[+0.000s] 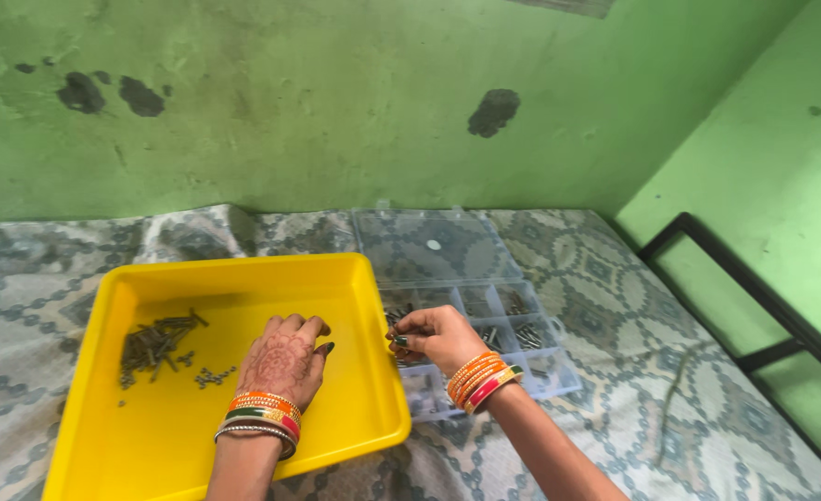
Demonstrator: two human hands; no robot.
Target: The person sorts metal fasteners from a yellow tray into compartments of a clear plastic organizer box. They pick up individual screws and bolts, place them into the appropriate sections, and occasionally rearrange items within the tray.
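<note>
One yellow plastic tray [151,436] sits on the patterned bedcover [633,315]. Inside it, the left hand [283,360] rests palm down, fingers curled loosely, gripping nothing visible; one heap of dark screws [155,341] lies left of that hand. Just right of the tray, the right hand [438,336] pinches small screws over one clear compartment organizer [513,325], lid open.

Single head camera looking down and forward from above, close over yellow tray [151,445] on patterned bedcover [633,371], facing green wall [336,102].
</note>
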